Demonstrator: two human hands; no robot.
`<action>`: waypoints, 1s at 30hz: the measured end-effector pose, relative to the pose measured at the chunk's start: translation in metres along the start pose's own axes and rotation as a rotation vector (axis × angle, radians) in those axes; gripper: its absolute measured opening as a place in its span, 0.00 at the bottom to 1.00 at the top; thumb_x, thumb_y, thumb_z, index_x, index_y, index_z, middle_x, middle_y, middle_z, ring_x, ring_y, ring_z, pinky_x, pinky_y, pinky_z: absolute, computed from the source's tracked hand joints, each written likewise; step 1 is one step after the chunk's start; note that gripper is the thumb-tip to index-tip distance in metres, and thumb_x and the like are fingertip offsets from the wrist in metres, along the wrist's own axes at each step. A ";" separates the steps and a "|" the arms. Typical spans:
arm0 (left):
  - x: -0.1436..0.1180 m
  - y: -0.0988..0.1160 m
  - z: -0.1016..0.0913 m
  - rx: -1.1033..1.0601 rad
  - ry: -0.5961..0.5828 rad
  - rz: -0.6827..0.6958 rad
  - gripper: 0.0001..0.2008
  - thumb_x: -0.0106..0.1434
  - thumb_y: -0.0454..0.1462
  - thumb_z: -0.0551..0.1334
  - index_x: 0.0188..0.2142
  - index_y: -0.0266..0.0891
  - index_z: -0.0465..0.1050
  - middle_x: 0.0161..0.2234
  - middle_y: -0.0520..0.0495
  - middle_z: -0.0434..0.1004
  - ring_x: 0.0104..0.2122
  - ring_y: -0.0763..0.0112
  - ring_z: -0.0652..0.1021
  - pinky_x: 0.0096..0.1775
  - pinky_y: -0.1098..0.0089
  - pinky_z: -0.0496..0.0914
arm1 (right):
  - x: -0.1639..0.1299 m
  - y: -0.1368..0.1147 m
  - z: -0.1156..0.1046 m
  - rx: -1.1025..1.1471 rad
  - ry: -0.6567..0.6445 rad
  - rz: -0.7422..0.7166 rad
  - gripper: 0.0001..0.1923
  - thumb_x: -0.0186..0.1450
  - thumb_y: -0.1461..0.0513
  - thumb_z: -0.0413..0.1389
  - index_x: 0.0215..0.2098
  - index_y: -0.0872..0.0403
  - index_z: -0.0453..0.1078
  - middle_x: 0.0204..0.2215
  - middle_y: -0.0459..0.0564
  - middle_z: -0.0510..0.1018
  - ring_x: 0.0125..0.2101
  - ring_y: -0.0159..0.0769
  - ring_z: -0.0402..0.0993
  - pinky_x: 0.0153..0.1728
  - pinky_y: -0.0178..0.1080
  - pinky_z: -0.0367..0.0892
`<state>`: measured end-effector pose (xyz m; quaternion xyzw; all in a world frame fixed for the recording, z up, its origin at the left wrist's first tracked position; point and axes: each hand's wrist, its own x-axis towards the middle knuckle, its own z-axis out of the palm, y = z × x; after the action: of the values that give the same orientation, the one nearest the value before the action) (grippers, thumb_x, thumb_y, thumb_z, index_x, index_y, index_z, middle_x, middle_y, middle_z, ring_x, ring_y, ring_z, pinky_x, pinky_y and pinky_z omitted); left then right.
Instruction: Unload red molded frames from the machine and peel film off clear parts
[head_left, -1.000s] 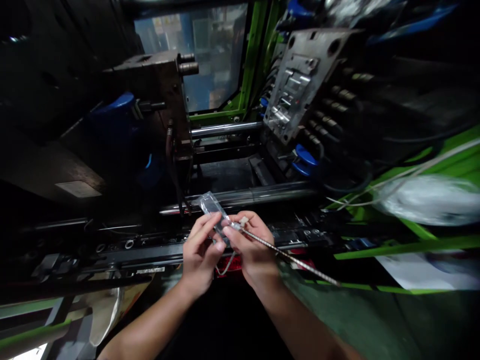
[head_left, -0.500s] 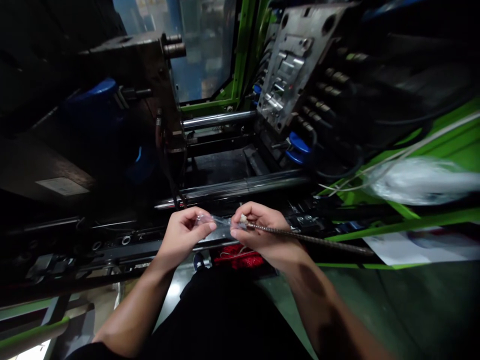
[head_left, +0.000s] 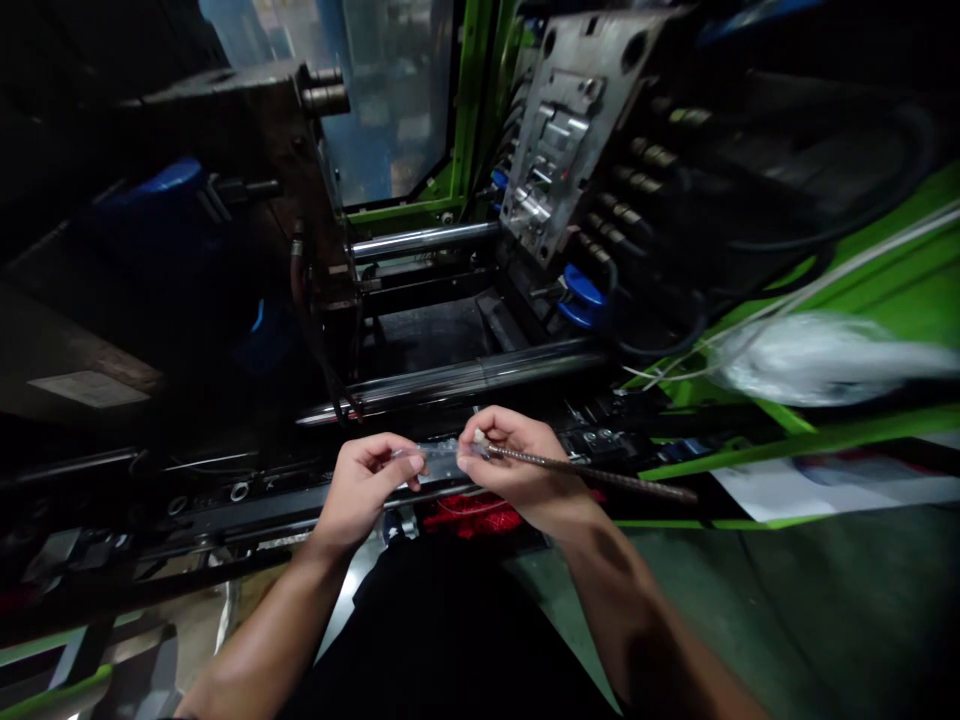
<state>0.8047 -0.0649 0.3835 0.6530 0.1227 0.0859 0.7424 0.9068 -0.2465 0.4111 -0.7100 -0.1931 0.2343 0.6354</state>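
Stretched between my two hands is a small piece of clear plastic [head_left: 440, 449], thin and see-through; I cannot make out its exact kind. My left hand [head_left: 373, 482] pinches its left end between thumb and fingers. My right hand [head_left: 516, 462] is closed around its right end, next to a small whitish bit at the fingertips. A thin dark ribbed rod [head_left: 600, 474] also sits in my right hand and points out to the right, slightly downward. Both hands are held over the near rail of the machine.
Ahead, a metal mould half [head_left: 559, 140] faces left, with hose fittings beside it. Polished bars [head_left: 480, 372] cross the machine's opening. A plastic-wrapped bundle [head_left: 817, 360] and a white sheet [head_left: 795, 488] are at the right. Something red [head_left: 472, 512] lies below my hands.
The view has shifted slightly, so the machine appears further left. My left hand has turned a little and sits slightly lower; the clear plastic between the hands is still held.
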 end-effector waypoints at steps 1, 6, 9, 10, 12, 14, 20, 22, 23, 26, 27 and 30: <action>0.000 0.000 0.000 0.007 0.002 -0.004 0.11 0.60 0.42 0.73 0.31 0.36 0.81 0.24 0.46 0.78 0.25 0.70 0.76 0.31 0.73 0.69 | 0.001 0.002 -0.001 -0.013 -0.009 -0.004 0.06 0.55 0.64 0.62 0.31 0.55 0.72 0.25 0.44 0.75 0.24 0.29 0.66 0.25 0.32 0.61; 0.001 0.000 0.001 0.007 -0.003 0.001 0.11 0.61 0.42 0.72 0.32 0.35 0.82 0.25 0.46 0.79 0.24 0.71 0.75 0.30 0.73 0.68 | 0.006 0.010 -0.006 -0.032 -0.037 -0.009 0.06 0.56 0.64 0.63 0.32 0.55 0.72 0.26 0.44 0.75 0.25 0.29 0.66 0.25 0.32 0.61; 0.001 -0.004 0.000 0.004 0.010 0.011 0.10 0.62 0.42 0.71 0.32 0.36 0.82 0.26 0.46 0.80 0.25 0.70 0.76 0.32 0.73 0.69 | 0.008 0.011 -0.008 -0.035 -0.053 -0.010 0.06 0.55 0.65 0.63 0.32 0.55 0.72 0.25 0.43 0.75 0.24 0.29 0.66 0.24 0.32 0.60; 0.001 -0.006 0.000 0.013 0.024 0.022 0.10 0.62 0.42 0.71 0.33 0.36 0.82 0.27 0.45 0.80 0.27 0.69 0.76 0.33 0.72 0.70 | 0.008 0.010 -0.008 -0.038 -0.062 -0.006 0.06 0.55 0.65 0.63 0.31 0.55 0.72 0.25 0.43 0.75 0.24 0.29 0.66 0.24 0.32 0.60; 0.000 -0.008 0.000 0.049 0.063 0.071 0.09 0.61 0.42 0.72 0.33 0.37 0.83 0.30 0.44 0.81 0.30 0.66 0.78 0.36 0.71 0.72 | 0.009 0.009 -0.009 -0.041 -0.088 0.002 0.05 0.55 0.66 0.63 0.31 0.55 0.72 0.25 0.43 0.74 0.24 0.28 0.66 0.24 0.31 0.60; -0.001 -0.009 0.002 0.093 0.091 0.131 0.09 0.61 0.42 0.72 0.32 0.37 0.83 0.32 0.43 0.82 0.33 0.64 0.80 0.37 0.70 0.72 | 0.010 0.008 -0.010 -0.036 -0.107 0.017 0.05 0.56 0.66 0.63 0.31 0.55 0.72 0.25 0.43 0.74 0.24 0.28 0.66 0.24 0.31 0.59; 0.003 -0.012 0.007 0.097 0.224 0.129 0.11 0.61 0.44 0.71 0.32 0.37 0.83 0.30 0.43 0.82 0.28 0.66 0.78 0.33 0.69 0.72 | 0.011 0.015 -0.018 0.039 -0.006 -0.059 0.10 0.57 0.64 0.63 0.38 0.53 0.72 0.30 0.46 0.76 0.27 0.31 0.69 0.26 0.33 0.62; 0.005 -0.016 0.007 0.049 0.311 0.085 0.12 0.60 0.44 0.72 0.33 0.36 0.83 0.31 0.42 0.82 0.26 0.69 0.75 0.29 0.71 0.69 | 0.009 0.015 -0.020 0.125 0.089 -0.120 0.15 0.57 0.66 0.61 0.42 0.51 0.69 0.32 0.45 0.75 0.28 0.31 0.69 0.26 0.34 0.61; 0.006 -0.018 0.008 0.017 0.339 0.062 0.12 0.60 0.45 0.73 0.34 0.36 0.84 0.32 0.42 0.83 0.25 0.70 0.74 0.27 0.73 0.66 | 0.007 0.015 -0.019 0.180 0.140 -0.151 0.16 0.56 0.68 0.60 0.41 0.51 0.67 0.32 0.44 0.73 0.27 0.30 0.69 0.26 0.33 0.61; 0.009 -0.021 0.010 -0.067 0.373 0.004 0.14 0.60 0.45 0.73 0.36 0.36 0.84 0.31 0.43 0.82 0.22 0.77 0.67 0.23 0.76 0.58 | -0.001 0.011 -0.007 0.242 0.305 -0.227 0.13 0.53 0.70 0.58 0.32 0.51 0.62 0.30 0.43 0.68 0.26 0.27 0.65 0.25 0.32 0.60; 0.009 -0.020 0.011 -0.082 0.379 -0.008 0.14 0.60 0.45 0.73 0.37 0.36 0.84 0.30 0.43 0.82 0.21 0.78 0.66 0.23 0.76 0.56 | -0.004 0.009 0.000 0.218 0.346 -0.228 0.12 0.53 0.71 0.58 0.29 0.52 0.60 0.29 0.43 0.67 0.25 0.27 0.64 0.24 0.32 0.59; 0.010 -0.017 0.017 -0.107 0.392 -0.002 0.14 0.60 0.45 0.74 0.37 0.35 0.84 0.31 0.43 0.81 0.22 0.77 0.67 0.23 0.76 0.56 | -0.010 0.006 0.024 0.148 0.401 -0.167 0.10 0.55 0.68 0.61 0.30 0.52 0.65 0.26 0.43 0.69 0.24 0.29 0.67 0.23 0.32 0.63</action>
<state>0.8182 -0.0802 0.3680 0.5832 0.2608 0.2168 0.7382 0.8852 -0.2336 0.4042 -0.6754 -0.1035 0.0485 0.7286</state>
